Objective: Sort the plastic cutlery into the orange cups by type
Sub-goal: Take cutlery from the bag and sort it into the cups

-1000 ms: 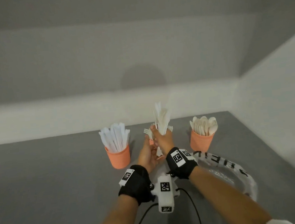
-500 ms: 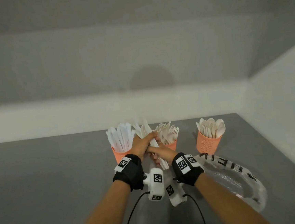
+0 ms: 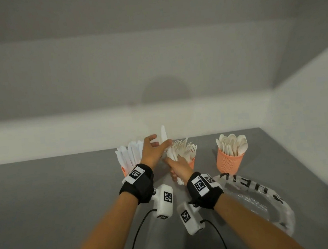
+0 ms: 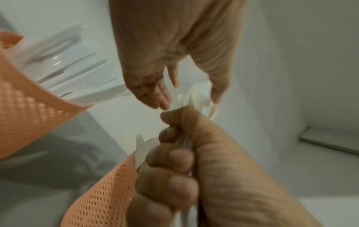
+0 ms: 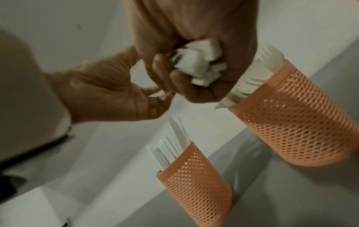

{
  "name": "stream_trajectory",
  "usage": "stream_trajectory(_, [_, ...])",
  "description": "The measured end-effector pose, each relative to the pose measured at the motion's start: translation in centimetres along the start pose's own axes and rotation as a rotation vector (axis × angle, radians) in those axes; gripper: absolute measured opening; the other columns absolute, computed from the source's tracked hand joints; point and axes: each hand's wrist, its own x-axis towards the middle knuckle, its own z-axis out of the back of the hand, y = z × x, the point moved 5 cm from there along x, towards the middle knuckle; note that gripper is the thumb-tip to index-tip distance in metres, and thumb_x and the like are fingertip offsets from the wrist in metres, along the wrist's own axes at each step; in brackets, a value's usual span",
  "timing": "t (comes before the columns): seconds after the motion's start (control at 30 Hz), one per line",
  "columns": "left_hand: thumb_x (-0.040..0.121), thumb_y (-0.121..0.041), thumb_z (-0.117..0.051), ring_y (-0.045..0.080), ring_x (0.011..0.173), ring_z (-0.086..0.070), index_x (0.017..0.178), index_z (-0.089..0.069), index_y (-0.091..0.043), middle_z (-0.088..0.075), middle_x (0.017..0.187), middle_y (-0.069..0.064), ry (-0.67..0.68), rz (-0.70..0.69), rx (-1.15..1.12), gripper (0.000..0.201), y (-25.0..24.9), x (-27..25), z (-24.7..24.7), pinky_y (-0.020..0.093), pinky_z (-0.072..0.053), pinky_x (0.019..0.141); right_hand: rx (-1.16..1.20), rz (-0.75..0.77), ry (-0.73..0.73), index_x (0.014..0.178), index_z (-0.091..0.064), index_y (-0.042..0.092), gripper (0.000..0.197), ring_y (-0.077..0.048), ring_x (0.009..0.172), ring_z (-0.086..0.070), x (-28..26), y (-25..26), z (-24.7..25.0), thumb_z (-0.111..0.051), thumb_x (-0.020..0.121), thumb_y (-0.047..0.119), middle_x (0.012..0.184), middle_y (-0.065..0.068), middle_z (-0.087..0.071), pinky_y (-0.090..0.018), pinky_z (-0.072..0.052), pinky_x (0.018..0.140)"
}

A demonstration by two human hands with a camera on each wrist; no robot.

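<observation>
Three orange mesh cups stand in a row on the grey table (image 3: 47,204): the knife cup (image 3: 124,170) at left, the fork cup (image 3: 192,163) in the middle, the spoon cup (image 3: 229,161) at right. My right hand (image 3: 175,163) grips a bundle of white cutlery (image 3: 170,153) upright in its fist between the knife and fork cups. From the left, my left hand (image 3: 161,143) reaches the bundle's top and pinches one knife (image 3: 163,133) that sticks up above the rest. The right wrist view shows the handle ends (image 5: 200,64) inside the fist, with the fork cup (image 5: 303,119) close beside it.
A crumpled clear plastic bag with black letters (image 3: 264,195) lies on the table at the right, just in front of the spoon cup. White walls close the table off behind and on the right. Thin black cables hang from both wrist cameras.
My right hand has come down with the bundle from above the fork cup. My left hand first closed round the bundle's top, then rose and now pinches one knife.
</observation>
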Motion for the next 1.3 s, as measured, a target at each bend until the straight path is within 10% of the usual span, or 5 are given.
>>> stream_trajectory(0.47, [0.081, -0.018, -0.07, 0.03, 0.088, -0.06, 0.08, -0.055, -0.024, -0.059, 0.091, 0.002, -0.173, -0.226, 0.128, 0.016, -1.2, 0.5, 0.8, 0.047, -0.051, 0.084, -0.113, 0.132, -0.039, 0.075, -0.052, 0.016, 0.026, -0.007, 0.028, -0.028, 0.8, -0.8, 1.3, -0.068, 0.083, 0.036, 0.035, 0.007, -0.035, -0.018, -0.024, 0.035])
stream_trajectory(0.83, [0.099, -0.021, -0.04, 0.011, 0.045, -0.042, 0.095, -0.045, -0.015, -0.04, 0.062, 0.001, -0.397, -0.247, -0.282, 0.009, -4.1, 0.2, 5.1, 0.013, -0.038, 0.038, 0.075, -0.017, 0.042, 0.054, -0.034, 0.02, 0.047, -0.006, 0.03, -0.023, 0.6, -2.0, 2.5, -0.063, 0.087, 0.037, 0.037, 0.007, -0.028, -0.015, -0.02, 0.033])
stream_trajectory(1.03, [0.082, -0.051, -0.061, 0.01, 0.062, -0.041, 0.12, -0.049, -0.009, -0.061, 0.095, -0.002, 0.063, 0.036, -0.045, 0.058, -0.7, -1.0, 1.1, 0.02, -0.041, 0.05, 0.202, -0.139, 0.432, 0.039, -0.038, 0.025, 0.055, -0.004, 0.027, -0.026, -0.7, -1.1, 0.0, -0.039, 0.094, 0.02, 0.032, 0.009, -0.028, -0.017, -0.026, 0.032])
stream_trajectory(1.13, [0.089, -0.036, -0.058, 0.006, 0.046, -0.048, 0.087, -0.057, -0.006, -0.064, 0.059, -0.006, 0.251, 0.09, -0.037, 0.03, -0.5, -2.9, -0.7, 0.015, -0.049, 0.049, 0.162, -0.167, 0.631, 0.042, -0.041, 0.024, 0.05, -0.003, 0.028, -0.029, -1.9, -0.9, -1.4, -0.035, 0.092, 0.02, 0.032, 0.01, -0.032, -0.016, -0.029, 0.034])
stream_trajectory(1.3, [0.083, -0.018, -0.062, 0.018, 0.058, -0.064, 0.078, -0.059, -0.005, -0.066, 0.061, 0.005, 0.095, 0.024, 0.035, 0.015, -0.6, -2.3, -1.0, 0.024, -0.052, 0.056, 0.08, -0.118, 0.56, 0.064, -0.056, 0.017, 0.018, -0.008, 0.035, -0.042, -2.2, -1.0, -1.3, -0.051, 0.079, 0.026, 0.041, 0.005, -0.045, -0.019, -0.039, 0.041])
